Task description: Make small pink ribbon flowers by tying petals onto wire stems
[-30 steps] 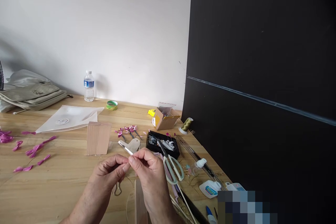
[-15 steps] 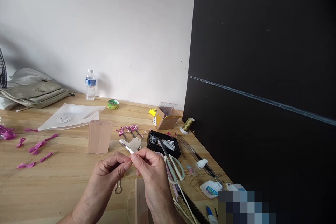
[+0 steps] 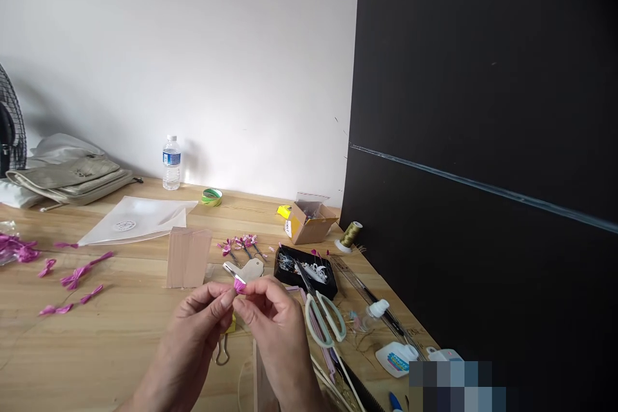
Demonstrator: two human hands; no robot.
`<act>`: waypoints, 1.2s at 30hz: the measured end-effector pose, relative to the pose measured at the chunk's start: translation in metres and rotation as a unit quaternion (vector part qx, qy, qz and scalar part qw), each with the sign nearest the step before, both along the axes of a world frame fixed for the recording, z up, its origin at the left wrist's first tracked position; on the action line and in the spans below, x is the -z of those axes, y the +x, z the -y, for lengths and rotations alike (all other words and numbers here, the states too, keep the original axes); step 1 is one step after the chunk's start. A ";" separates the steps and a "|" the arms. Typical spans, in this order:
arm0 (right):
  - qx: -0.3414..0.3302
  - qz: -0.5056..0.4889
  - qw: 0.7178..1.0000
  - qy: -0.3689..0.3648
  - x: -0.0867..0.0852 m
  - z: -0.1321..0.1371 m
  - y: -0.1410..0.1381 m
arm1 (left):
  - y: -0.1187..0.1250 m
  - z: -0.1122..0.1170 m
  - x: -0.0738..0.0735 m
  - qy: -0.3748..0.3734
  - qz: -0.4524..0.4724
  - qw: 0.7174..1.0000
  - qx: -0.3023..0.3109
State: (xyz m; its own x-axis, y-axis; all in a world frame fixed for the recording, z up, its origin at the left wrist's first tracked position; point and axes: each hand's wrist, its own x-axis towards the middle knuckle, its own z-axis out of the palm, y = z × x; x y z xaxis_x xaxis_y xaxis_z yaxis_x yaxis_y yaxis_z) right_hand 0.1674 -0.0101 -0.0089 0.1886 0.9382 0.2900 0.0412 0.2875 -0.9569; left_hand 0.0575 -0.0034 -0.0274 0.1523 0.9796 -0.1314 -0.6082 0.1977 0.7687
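A small pink silk-like petal shows between the fingertips of both hands. My left hand pinches it from the left, thumb against forefinger. From the other side my right hand grips it with thumb and fingers closed. Just behind the petal is a metal bulldog clip, its lower part hidden by the fingers. A yellow binder clip lies below and partly behind my left hand. Short-stemmed pink and white flowers rest on the table beyond.
To the right lie scissors across a black box of beads, with glue bottles nearby. A pinkish block stands upright left of centre. Pink bows lie at left. Further back are a water bottle and a cardboard box.
The pink petal now shows at the fingertips, where it was hidden before. My hands have shifted their grip slightly. The view has moved a little, so the table things sit lower and further right.
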 end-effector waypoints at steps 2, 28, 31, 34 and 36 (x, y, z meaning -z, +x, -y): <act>0.015 0.017 1.000 0.019 0.000 0.000 0.000 | 0.000 0.002 0.001 0.001 -0.019 1.000 0.004; -0.004 0.016 1.000 -0.018 0.009 -0.005 0.007 | 0.003 -0.003 0.013 0.069 -0.126 0.989 0.018; 0.026 0.048 0.998 0.005 0.013 -0.003 0.005 | 0.004 -0.003 0.017 0.050 -0.120 0.991 0.022; 0.044 0.079 0.996 0.013 0.015 -0.001 0.002 | 0.003 -0.003 0.019 0.029 -0.111 0.993 0.027; 0.045 0.073 0.996 0.016 0.015 -0.002 0.000 | 0.003 -0.002 0.019 0.021 -0.105 0.994 0.032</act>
State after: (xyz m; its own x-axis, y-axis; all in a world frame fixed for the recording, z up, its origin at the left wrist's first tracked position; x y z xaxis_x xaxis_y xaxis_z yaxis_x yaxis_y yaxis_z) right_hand 0.1673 -0.0076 -0.0237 0.2248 0.9093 0.3502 0.2052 0.3071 -0.9293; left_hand 0.0607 -0.0014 -0.0460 0.1883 0.9739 -0.1267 -0.4199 0.1965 0.8861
